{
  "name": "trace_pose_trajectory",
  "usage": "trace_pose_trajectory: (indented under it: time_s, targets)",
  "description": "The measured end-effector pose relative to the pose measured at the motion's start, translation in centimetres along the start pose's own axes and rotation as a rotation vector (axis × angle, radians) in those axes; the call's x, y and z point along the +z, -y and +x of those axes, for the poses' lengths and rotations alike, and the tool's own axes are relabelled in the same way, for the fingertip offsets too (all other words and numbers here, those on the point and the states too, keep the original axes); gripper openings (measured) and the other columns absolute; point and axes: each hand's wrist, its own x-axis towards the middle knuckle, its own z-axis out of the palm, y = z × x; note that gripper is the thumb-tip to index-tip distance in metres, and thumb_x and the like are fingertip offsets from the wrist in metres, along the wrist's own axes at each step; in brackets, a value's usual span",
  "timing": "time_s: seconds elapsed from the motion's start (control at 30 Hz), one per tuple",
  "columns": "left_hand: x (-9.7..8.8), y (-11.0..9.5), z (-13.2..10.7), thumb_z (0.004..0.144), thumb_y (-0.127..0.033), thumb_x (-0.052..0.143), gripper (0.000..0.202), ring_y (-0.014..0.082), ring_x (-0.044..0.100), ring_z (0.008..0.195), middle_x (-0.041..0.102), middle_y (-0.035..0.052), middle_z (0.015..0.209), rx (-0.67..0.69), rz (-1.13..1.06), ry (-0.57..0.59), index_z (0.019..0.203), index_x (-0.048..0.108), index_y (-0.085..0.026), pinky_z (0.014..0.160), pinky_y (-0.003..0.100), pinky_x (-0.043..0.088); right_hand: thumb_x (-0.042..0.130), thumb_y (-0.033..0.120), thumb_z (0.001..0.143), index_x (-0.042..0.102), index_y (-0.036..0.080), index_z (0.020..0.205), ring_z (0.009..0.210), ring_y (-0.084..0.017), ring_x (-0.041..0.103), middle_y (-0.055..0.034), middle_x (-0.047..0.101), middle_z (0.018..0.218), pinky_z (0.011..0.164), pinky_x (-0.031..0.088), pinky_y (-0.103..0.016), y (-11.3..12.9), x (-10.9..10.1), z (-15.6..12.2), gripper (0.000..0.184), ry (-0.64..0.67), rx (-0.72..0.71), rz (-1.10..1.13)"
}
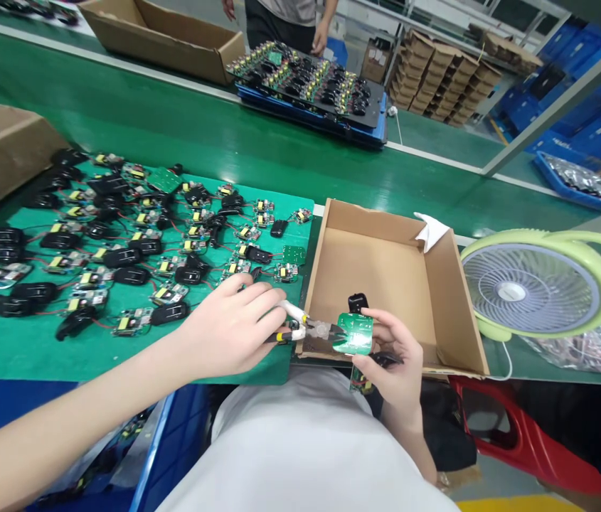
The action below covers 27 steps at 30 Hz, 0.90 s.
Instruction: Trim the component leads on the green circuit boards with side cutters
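1. Pliers (322, 330) are sitting in the left hand (241, 326), whose fingers are curling round the handles, and the nose is pointing to 3 o'clock
2. The right hand (397, 355) is pinching a green board (353, 334) between thumb and fingers, at 5 o'clock from the middle of the view
3. The plier tips are meeting the board on its 9 o'clock side, but I cannot tell if they are biting it
4. A second board (360, 382) is hanging at 6 o'clock from the green one, by the right thumb
5. A small black case (357, 303) is showing at 12 o'clock from the green board
6. A cardboard box (369, 249) is lying open behind the right hand, and white paper (432, 231) is draping over its 1 o'clock rim
7. Lots of little boards and black cases are covering a green mat (17, 348) at 9 o'clock
8. A green fan (529, 288) is standing at 3 o'clock, and a person (279, 32) is standing at 12 o'clock
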Motion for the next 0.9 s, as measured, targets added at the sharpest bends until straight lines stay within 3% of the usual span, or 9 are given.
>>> trace_pose_trajectory:
  time_s: [0.17,0.3,0.47,0.57,0.67,0.8,0.9]
  targets:
    - [-0.4,-0.3,-0.2,0.097,-0.021,0.050,0.017,0.0231,0.069,0.089,0.074,0.0089,0.098,-0.262,-0.242,-0.069,0.089,0.065,-0.018,0.077,0.037,0.050,0.081,0.040,0.083,0.066,0.024,0.118,0.067,-0.020,0.076,-0.0032,0.080,0.087,0.057,0.062,-0.027,0.3,0.1,0.1,0.042,-0.055,0.024,0.021]
    - [-1.6,-1.3,0.9,0.102,-0.021,0.045,0.026,0.0176,0.071,0.092,0.075,0.0052,0.096,-0.517,-0.704,-0.123,0.084,0.064,-0.019,0.079,0.028,0.056,0.078,0.037,0.086,0.067,0.025,0.117,0.070,-0.019,0.076,-0.0029,0.080,0.089,0.061,0.063,-0.026,1.1,0.4,0.2,0.035,-0.123,0.078,0.077]
    - [-1.3,-3.1,2.6,0.099,-0.029,0.051,0.025,0.0230,0.072,0.100,0.077,0.0084,0.099,-0.684,-1.207,-0.103,0.088,0.070,-0.017,0.090,0.036,0.057,0.079,0.033,0.085,0.066,0.028,0.119,0.070,-0.017,0.075,-0.0014,0.080,0.091,0.063,0.062,-0.023,1.9,0.7,0.3,0.036,-0.086,0.037,0.125]
    - [-0.4,-4.0,3.5,0.090,-0.042,0.062,0.028,0.0218,0.067,0.081,0.072,0.0065,0.083,-0.789,-1.376,-0.025,0.080,0.070,-0.018,0.073,0.034,0.054,0.081,0.028,0.083,0.065,0.028,0.122,0.067,-0.015,0.073,-0.0014,0.080,0.091,0.060,0.059,-0.022,1.9,1.0,0.4,0.042,-0.050,-0.028,0.116]
    - [0.1,-4.7,4.3,0.076,-0.052,0.075,0.036,0.0149,0.051,0.061,0.057,-0.0001,0.063,-0.935,-1.537,0.027,0.068,0.064,-0.019,0.058,0.028,0.042,0.082,0.023,0.082,0.064,0.029,0.125,0.068,-0.015,0.073,-0.0018,0.080,0.094,0.059,0.059,-0.021,1.7,1.3,0.6,0.047,-0.022,-0.088,0.117]
    - [0.0,-5.2,4.8,0.060,-0.055,0.087,0.046,0.0117,0.043,0.057,0.050,-0.0037,0.059,-1.063,-1.706,0.008,0.064,0.058,-0.019,0.056,0.025,0.036,0.080,0.019,0.083,0.063,0.033,0.128,0.066,-0.012,0.073,-0.0003,0.080,0.098,0.058,0.059,-0.019,1.6,1.7,0.7,0.050,-0.001,-0.131,0.121]
    - [-0.2,-5.4,4.6,0.063,-0.054,0.085,0.044,0.0116,0.043,0.059,0.052,-0.0023,0.061,-1.077,-1.717,-0.029,0.064,0.059,-0.018,0.058,0.025,0.035,0.080,0.017,0.082,0.064,0.034,0.127,0.072,-0.013,0.075,0.0003,0.080,0.100,0.061,0.060,-0.017,1.7,2.0,0.9,0.051,0.006,-0.134,0.127]
